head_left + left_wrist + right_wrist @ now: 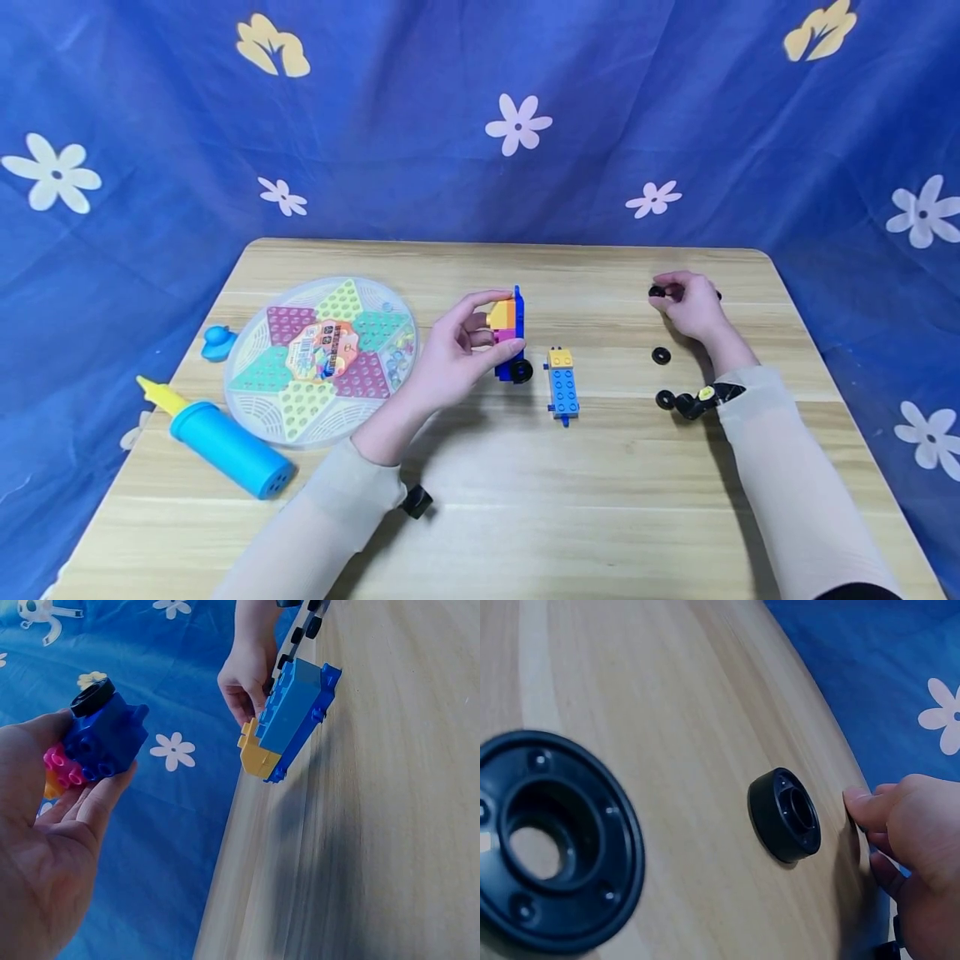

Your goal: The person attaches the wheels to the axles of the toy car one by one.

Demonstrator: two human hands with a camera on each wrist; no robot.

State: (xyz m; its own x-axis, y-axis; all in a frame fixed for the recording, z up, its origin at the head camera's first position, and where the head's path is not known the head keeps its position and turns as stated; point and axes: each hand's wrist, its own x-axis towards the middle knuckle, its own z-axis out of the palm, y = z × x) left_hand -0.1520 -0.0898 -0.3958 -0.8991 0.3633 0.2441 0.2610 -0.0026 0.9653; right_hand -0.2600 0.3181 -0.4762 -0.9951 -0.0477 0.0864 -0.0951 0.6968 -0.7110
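My left hand (468, 342) holds a toy block car (510, 333) upright above the table, its thumb and fingers around the sides. Blue, pink, orange and yellow blocks make up the car. One black wheel (93, 697) is on it in the left wrist view. At the back right, my right hand (690, 304) pinches a small black wheel (657, 291) between thumb and fingers; in the right wrist view that wheel is hidden. Between the hands lies a second block car base (563, 385), light blue with a yellow block and no wheels on it.
Loose black wheels (661, 356) lie in front of the right hand, one near the wrist camera. On the left are a round Chinese checkers board (255, 333), a blue pump (232, 450) with a yellow nozzle and a blue rubber duck (218, 342). A blue flowered cloth (420, 167) hangs behind.
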